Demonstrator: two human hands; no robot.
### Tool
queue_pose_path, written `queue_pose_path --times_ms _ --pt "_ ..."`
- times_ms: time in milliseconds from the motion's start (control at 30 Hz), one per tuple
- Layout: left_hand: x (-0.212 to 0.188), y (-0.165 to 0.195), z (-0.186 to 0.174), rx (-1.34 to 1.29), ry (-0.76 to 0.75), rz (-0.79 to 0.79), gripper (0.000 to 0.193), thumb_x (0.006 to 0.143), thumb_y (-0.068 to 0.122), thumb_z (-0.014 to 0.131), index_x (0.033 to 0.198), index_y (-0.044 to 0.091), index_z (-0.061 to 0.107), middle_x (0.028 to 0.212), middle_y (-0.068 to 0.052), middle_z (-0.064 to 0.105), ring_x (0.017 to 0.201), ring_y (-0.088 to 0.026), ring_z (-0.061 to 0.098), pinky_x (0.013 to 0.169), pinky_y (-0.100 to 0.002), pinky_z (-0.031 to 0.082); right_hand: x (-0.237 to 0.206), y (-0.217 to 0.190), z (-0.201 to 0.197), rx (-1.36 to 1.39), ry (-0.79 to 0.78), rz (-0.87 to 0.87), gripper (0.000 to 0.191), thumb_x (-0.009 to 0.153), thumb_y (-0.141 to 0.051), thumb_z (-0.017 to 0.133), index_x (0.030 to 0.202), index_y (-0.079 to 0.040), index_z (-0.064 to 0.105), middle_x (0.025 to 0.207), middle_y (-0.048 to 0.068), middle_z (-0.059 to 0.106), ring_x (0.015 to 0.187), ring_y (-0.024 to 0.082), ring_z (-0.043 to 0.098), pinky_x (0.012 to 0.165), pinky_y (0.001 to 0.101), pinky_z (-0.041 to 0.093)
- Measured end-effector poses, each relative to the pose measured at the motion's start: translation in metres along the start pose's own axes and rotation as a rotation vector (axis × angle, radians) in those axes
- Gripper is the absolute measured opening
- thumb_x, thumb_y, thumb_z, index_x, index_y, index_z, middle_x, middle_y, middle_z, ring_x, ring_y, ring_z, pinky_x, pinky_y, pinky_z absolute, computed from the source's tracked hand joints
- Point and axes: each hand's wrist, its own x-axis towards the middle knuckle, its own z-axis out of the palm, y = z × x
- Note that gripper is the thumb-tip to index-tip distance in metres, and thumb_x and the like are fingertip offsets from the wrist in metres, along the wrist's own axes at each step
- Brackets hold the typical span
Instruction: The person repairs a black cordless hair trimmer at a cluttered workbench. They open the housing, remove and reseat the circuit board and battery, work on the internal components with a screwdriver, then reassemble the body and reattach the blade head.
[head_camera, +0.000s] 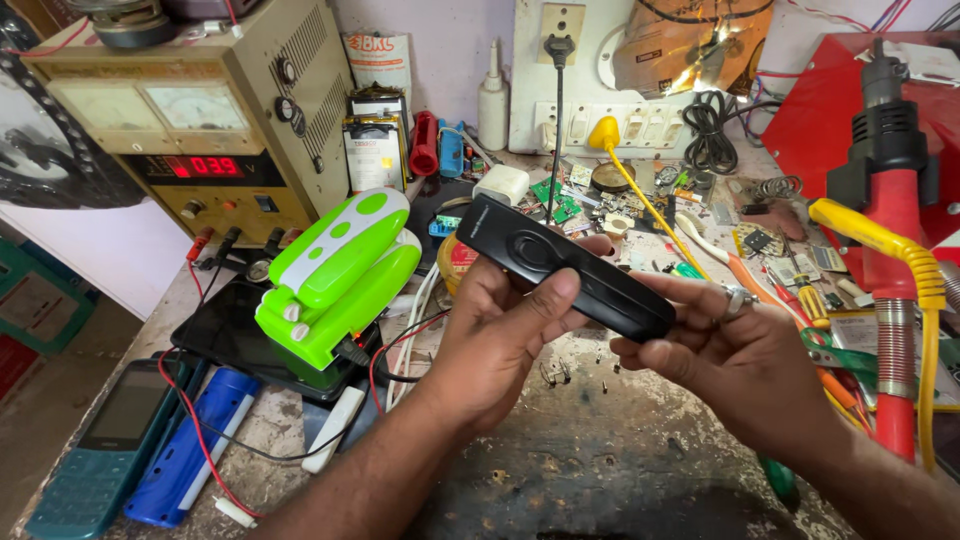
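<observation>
Both hands hold a long black remote-like device (565, 267) above the workbench (590, 470); the left hand (500, 335) grips its middle with the thumb across the top, and the right hand (735, 350) pinches the lower end. Beneath them the scarred bench is bare but for small screws (556, 373); a green-and-white lamp (335, 275) crowds the left, a red hot-air gun (890, 240) the right edge.

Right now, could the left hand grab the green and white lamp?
Probably not straight away: the left hand is wrapped around the black remote-like device together with the right hand. The green and white lamp sits close beside it, unblocked.
</observation>
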Motion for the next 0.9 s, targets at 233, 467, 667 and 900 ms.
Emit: queue_pose_path --times_ms 233,467,667,900 --pt "0.001 -0.004 0.001 0.023 -0.080 0.030 0.030 0.105 0.006 0.064 0.133 -0.002 0.061 0.137 -0.017 0.065 0.130 -0.025 0.062 0.117 -0.045 0.048 -0.003 0.002 -0.005 -0.232 0.155 0.007 0.054 0.078 0.004 0.078 0.131 0.001 0.069 0.110 0.015 0.081 0.092 0.016 0.074 0.079 0.0306 0.062" --pt "-0.003 0.007 -0.002 0.116 -0.172 0.054 0.039 0.100 0.001 0.069 0.135 0.005 0.053 0.136 -0.012 0.066 0.132 -0.022 0.062 0.117 -0.043 0.050 -0.011 0.006 -0.008 -0.141 -0.008 -0.173 0.061 0.079 0.002 0.082 0.137 0.000 0.065 0.117 0.012 0.079 0.098 0.013 0.075 0.079 0.0286 0.064" --pt "-0.003 0.002 0.000 0.204 -0.174 0.094 0.042 0.099 0.004 0.071 0.136 0.007 0.051 0.132 -0.009 0.068 0.128 -0.020 0.064 0.114 -0.040 0.052 -0.015 0.015 -0.010 -0.201 0.093 -0.113 0.048 0.080 0.000 0.081 0.127 0.002 0.071 0.111 0.013 0.080 0.090 0.010 0.070 0.074 0.0287 0.060" --pt "-0.002 -0.011 0.004 0.323 -0.037 0.077 0.036 0.095 0.009 0.077 0.126 0.005 0.060 0.113 -0.003 0.072 0.106 -0.011 0.067 0.096 -0.031 0.056 -0.005 0.021 -0.002 -0.010 -0.121 0.169 0.044 0.086 -0.002 0.072 0.128 0.002 0.059 0.104 0.009 0.077 0.093 0.014 0.074 0.083 0.0319 0.062"
